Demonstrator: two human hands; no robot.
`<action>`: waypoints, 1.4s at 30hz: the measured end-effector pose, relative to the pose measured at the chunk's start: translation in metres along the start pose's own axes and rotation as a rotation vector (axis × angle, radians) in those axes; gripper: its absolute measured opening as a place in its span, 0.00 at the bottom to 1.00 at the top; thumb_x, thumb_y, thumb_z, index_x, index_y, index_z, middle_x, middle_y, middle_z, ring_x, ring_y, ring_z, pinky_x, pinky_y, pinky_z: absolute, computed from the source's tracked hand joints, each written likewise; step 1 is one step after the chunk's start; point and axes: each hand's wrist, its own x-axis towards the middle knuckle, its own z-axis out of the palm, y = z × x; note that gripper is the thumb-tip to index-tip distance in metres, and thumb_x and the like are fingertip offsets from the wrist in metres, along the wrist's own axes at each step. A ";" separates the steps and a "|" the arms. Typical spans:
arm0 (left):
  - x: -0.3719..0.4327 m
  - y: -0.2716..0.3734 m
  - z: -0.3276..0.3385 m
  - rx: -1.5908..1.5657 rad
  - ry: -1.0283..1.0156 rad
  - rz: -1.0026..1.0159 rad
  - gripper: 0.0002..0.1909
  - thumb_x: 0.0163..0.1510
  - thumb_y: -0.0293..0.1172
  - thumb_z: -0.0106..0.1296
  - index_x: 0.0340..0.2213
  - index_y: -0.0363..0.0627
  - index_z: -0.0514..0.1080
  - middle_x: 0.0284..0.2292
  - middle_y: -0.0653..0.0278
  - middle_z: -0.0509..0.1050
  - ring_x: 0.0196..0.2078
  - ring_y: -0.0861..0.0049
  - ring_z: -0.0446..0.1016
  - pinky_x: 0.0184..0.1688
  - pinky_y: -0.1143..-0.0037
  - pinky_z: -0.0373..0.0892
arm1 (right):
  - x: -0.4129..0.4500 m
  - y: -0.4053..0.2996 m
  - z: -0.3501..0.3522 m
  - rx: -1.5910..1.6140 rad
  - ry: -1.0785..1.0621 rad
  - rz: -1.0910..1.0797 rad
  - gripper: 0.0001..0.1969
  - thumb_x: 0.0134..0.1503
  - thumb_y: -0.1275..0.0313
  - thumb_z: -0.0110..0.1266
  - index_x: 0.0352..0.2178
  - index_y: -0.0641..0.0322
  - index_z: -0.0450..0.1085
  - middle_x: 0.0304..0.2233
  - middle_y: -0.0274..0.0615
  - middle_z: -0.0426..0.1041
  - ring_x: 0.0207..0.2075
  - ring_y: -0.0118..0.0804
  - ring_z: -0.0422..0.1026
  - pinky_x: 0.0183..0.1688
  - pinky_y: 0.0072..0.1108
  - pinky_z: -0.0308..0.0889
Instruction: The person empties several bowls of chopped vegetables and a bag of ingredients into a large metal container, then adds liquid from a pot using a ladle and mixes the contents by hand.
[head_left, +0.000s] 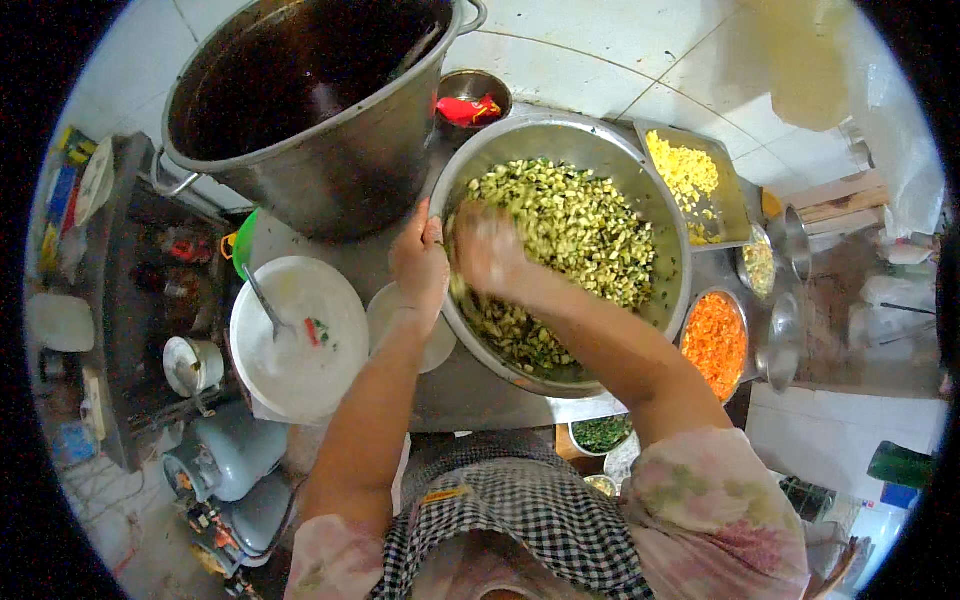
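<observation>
A large metal basin (671, 315) stands in front of me, with a heap of finely diced green and pale vegetables (592, 225) in it. My left hand (421, 262) grips the basin's rim on its left side, thumb towards the top. Inside the basin, my right hand (487, 247) is down among the diced pieces near the left wall. It is blurred by motion, and its fingers are partly hidden, so whether they are closed on any pieces is unclear.
A deep metal pot (352, 165) towers at upper left. Below it is a white basin (259, 367) with a spoon (262, 300). On the right are a metal tray (731, 202) of yellow pieces and a bowl of orange shreds (716, 345). Gas cylinders (225, 457) stand at lower left.
</observation>
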 end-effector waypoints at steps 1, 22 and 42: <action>0.001 -0.004 0.001 0.022 0.022 0.025 0.17 0.53 0.33 0.39 0.44 0.41 0.64 0.37 0.49 0.70 0.39 0.59 0.68 0.41 0.72 0.62 | -0.027 -0.005 0.001 -0.021 -0.067 -0.108 0.23 0.46 0.59 0.44 0.42 0.60 0.63 0.49 0.52 0.56 0.50 0.54 0.54 0.49 0.50 0.46; -0.002 0.010 0.003 -0.106 0.045 -0.045 0.16 0.52 0.31 0.43 0.43 0.40 0.65 0.37 0.54 0.71 0.34 0.74 0.70 0.38 0.79 0.63 | 0.008 0.128 -0.043 -0.203 -0.532 0.057 0.42 0.40 0.40 0.46 0.55 0.33 0.39 0.57 0.39 0.43 0.57 0.49 0.46 0.56 0.39 0.43; -0.003 -0.001 0.000 0.045 0.079 0.025 0.16 0.53 0.31 0.39 0.44 0.42 0.65 0.29 0.55 0.73 0.26 0.73 0.70 0.32 0.74 0.64 | -0.032 0.060 -0.015 0.105 -0.580 0.197 0.33 0.44 0.79 0.44 0.53 0.53 0.46 0.50 0.59 0.53 0.45 0.50 0.64 0.42 0.30 0.64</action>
